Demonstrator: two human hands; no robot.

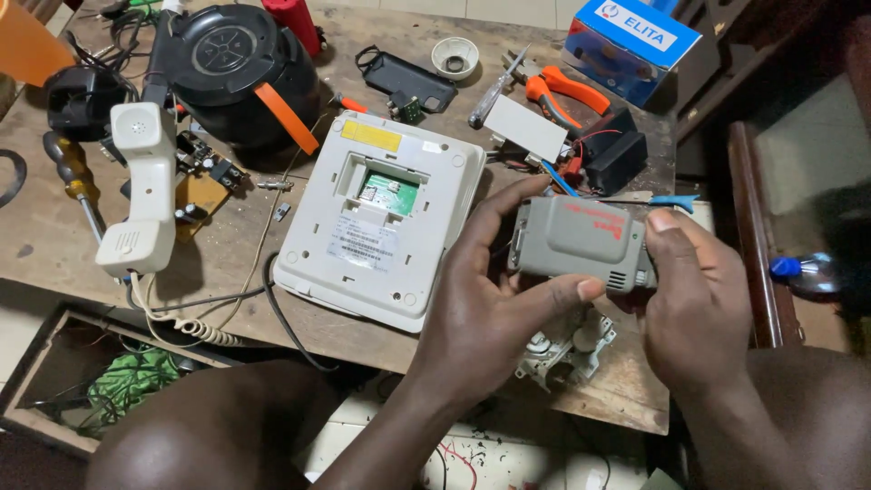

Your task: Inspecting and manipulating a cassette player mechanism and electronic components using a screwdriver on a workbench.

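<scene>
Holding a small grey plastic module [581, 238] above the near edge of the wooden workbench [54, 240], both hands are closed on it: the left hand [481, 313] grips its left end, fingers over the top and thumb along the lower front edge, while the right hand [694, 304] pinches the right end, thumb on the top corner. The casing looks rigid and light, a moulded shell with red lettering on its face and a vented grille at the lower right; its smooth sides could slip, so the short ends and corners, where the fingers now sit, are judged the soundest hold, keeping clear of the grille. Directly beneath the module, a pale plastic component [567, 349] with round parts lies on the bench, partly hidden by the hands. Just left of the hands rests an upturned white telephone base [376, 222], its open bay exposing a green circuit board [388, 192], with a yellow label near the far edge. Further left, a white handset [141, 186] lies on its coiled cord. Behind the module sit a white rectangular block [524, 127], a black box [617, 154] with red and blue wires, and orange-handled pliers [567, 91]. At the far edge stand a black round appliance [231, 63] with an orange strap, a screwdriver [497, 88], a small white cup [455, 56] and a blue carton [631, 45].
</scene>
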